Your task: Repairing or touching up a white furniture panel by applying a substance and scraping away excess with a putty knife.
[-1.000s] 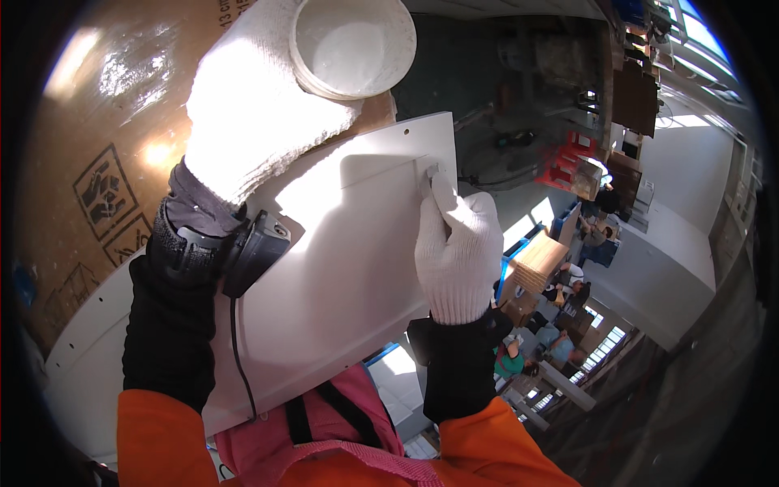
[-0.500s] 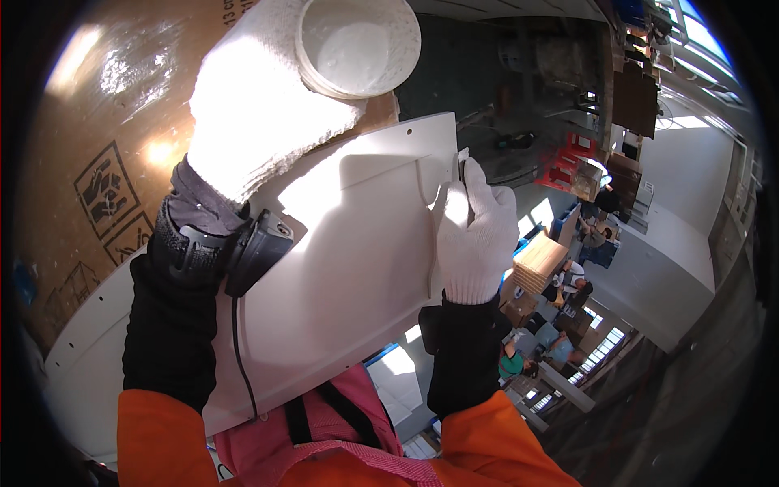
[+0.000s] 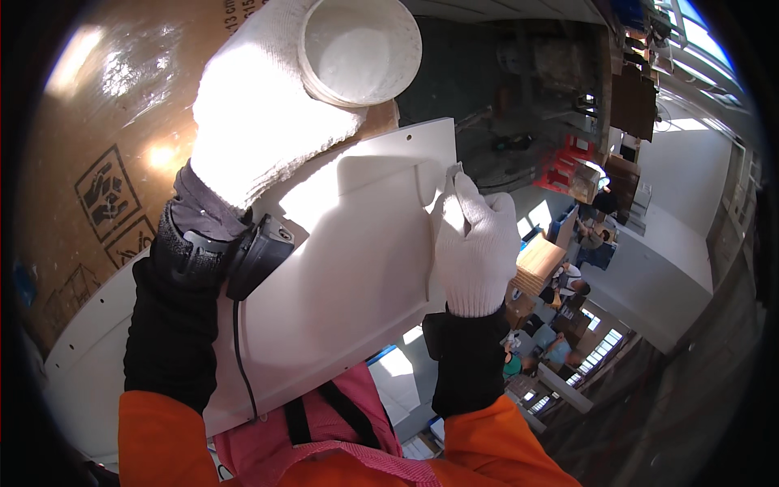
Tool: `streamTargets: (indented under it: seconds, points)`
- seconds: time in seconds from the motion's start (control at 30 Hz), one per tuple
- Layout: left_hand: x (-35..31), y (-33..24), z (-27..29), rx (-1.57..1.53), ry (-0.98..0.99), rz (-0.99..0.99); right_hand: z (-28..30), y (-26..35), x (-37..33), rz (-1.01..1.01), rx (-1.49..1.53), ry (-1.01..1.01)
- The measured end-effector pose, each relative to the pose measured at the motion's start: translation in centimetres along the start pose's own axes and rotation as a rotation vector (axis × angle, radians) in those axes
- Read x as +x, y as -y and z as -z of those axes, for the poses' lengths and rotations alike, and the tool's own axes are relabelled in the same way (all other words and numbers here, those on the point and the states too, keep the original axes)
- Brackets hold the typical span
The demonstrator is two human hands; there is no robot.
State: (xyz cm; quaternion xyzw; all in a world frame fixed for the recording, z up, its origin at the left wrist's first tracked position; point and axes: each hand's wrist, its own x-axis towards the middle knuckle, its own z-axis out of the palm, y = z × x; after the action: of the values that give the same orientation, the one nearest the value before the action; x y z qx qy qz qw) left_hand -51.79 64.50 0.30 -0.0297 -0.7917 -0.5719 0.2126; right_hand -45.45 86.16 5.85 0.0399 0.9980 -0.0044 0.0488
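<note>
My left hand, in a white knit glove, is closed round a round white plastic tub with a pale coating inside; its fingers are mostly hidden behind the tub. A large white panel with small holes along its edges lies beneath both arms. At the panel's right edge, my gloved right hand pinches a small flat grey piece, like a scraper blade. Only its tip shows past the fingertips, close to the panel's edge.
A brown cardboard box with printed symbols lies under the panel's left side. A black device with a cable is strapped at my left wrist. Off to the right are red crates, a light-brown stack and several people working.
My right hand has drawn slightly toward me along the panel's right edge, with the blade tip moving down too. The left hand and tub have barely shifted.
</note>
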Motion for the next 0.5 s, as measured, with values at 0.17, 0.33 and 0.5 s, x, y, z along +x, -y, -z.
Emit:
streamTargets:
  seconds: [0.17,0.33,0.5]
  points:
    - [-0.2,3.5,-0.2,-0.053,0.050,0.112,-0.4,0.5,-0.4,0.121,0.043,-0.105]
    - [-0.6,4.0,-0.6,-0.079,0.011,0.011,-2.2,0.2,-0.2,0.233,0.021,-0.227]
    - [-0.4,1.8,-0.1,0.082,-0.026,-0.017,-1.8,0.6,-0.9,0.233,-0.136,-0.163]
